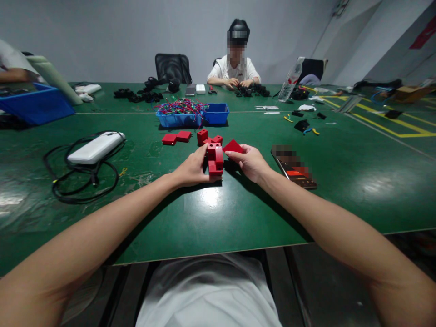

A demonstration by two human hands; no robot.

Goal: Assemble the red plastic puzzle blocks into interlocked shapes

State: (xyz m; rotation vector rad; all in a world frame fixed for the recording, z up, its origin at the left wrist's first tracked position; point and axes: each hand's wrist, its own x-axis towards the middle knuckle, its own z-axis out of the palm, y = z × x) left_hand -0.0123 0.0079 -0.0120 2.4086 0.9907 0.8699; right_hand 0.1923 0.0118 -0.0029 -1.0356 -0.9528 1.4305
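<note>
My left hand (pixel 195 169) grips a red plastic block with holes and a curved cutout (pixel 215 160), thumb and fingers around its left side and lower end. Close on the right, a flat red square piece (pixel 233 146) is pinched between the thumb and fingers of my right hand (pixel 251 162). Its left corner comes near the block; whether they touch I cannot tell. Just beyond my hands lie more red blocks (pixel 202 136), partly hidden by the held one. Two flat red pieces (pixel 176 137) rest on the green table to the left of these.
Behind the red pieces stand a blue bin of coloured wires (pixel 180 119) and a smaller blue bin (pixel 218 113). A white power bank (pixel 97 147) with a black cable lies left, a phone (pixel 293 168) right. Across the green table (pixel 163 222) another person (pixel 235 68) handles black parts.
</note>
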